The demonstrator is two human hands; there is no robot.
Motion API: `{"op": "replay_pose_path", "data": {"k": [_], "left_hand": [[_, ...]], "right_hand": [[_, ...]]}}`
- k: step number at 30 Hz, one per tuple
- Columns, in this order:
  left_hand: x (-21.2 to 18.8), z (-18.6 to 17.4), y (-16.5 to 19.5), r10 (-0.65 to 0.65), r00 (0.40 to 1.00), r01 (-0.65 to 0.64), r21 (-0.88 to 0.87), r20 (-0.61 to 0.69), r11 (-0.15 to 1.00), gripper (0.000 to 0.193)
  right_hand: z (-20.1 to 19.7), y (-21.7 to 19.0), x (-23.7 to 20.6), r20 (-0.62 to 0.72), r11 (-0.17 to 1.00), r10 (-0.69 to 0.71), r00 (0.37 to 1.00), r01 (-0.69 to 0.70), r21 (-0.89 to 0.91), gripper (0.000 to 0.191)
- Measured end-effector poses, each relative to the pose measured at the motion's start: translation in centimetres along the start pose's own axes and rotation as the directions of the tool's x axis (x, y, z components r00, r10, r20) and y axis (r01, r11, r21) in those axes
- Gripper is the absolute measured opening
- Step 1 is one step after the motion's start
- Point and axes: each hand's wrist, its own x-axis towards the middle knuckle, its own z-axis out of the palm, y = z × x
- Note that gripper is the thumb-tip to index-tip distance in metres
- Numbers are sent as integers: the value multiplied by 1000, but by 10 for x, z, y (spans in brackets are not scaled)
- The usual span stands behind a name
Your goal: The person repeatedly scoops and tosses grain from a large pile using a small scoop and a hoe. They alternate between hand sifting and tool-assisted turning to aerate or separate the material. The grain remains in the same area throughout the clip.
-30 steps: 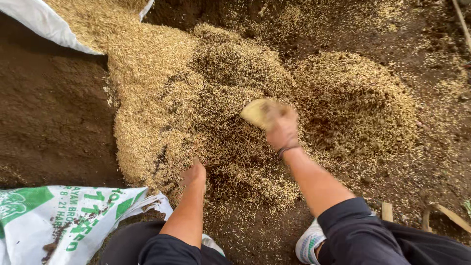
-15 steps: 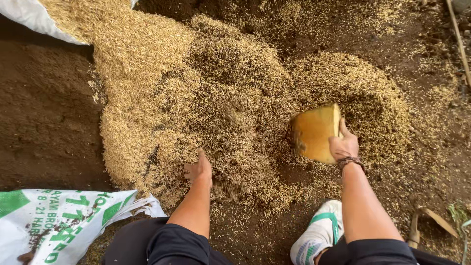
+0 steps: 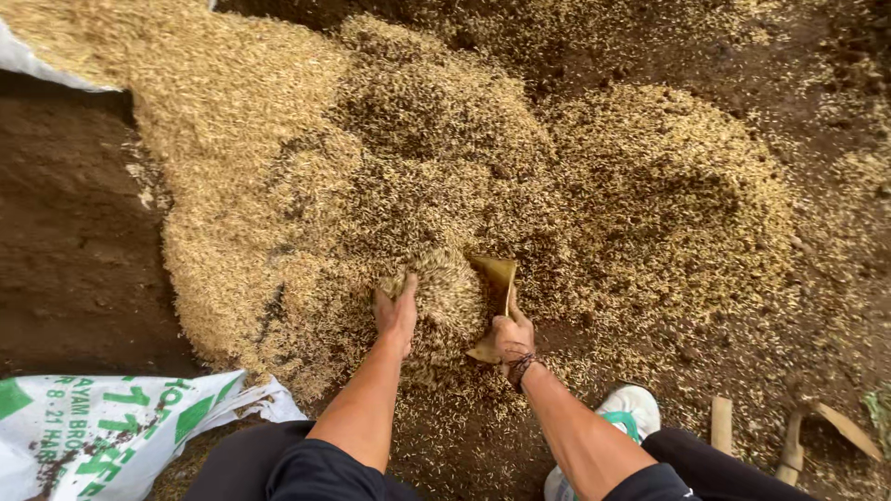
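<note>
Here, yellow scoop [image 3: 495, 295] on edge, long axis running away from right hand [image 3: 511, 339].

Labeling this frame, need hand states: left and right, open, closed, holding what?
Left hand: open, palm pressed against a heap of rice husks.
Right hand: closed, gripping a yellow flat scoop pushed into the husks.

A yellow-tan flat scoop [image 3: 495, 297] stands on edge, tilted, its lower end gripped in the fingers of the right hand [image 3: 511, 340]. Packed against its face, between both sets of fingers, sits a mound of golden husks [image 3: 444, 288], with the left hand [image 3: 396, 311] pressed flat on the mound's other side.
</note>
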Motion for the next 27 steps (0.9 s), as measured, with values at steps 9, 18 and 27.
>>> {"op": "replay_pose_path", "data": {"k": [9, 18, 27], "left_hand": [[-65, 65, 50, 437, 888, -456, 152, 145, 877, 76], [-49, 1, 32, 311, 943, -297, 116, -123, 948, 70], [-34, -51, -31, -77, 919, 162, 191, -388, 968, 89]], "right_hand": [[-34, -69, -40, -94, 844, 322, 942, -240, 480, 38], [-139, -259, -23, -361, 459, -360, 860, 500, 734, 79], [-163, -251, -19, -632, 527, -754, -178, 410, -744, 87]]}}
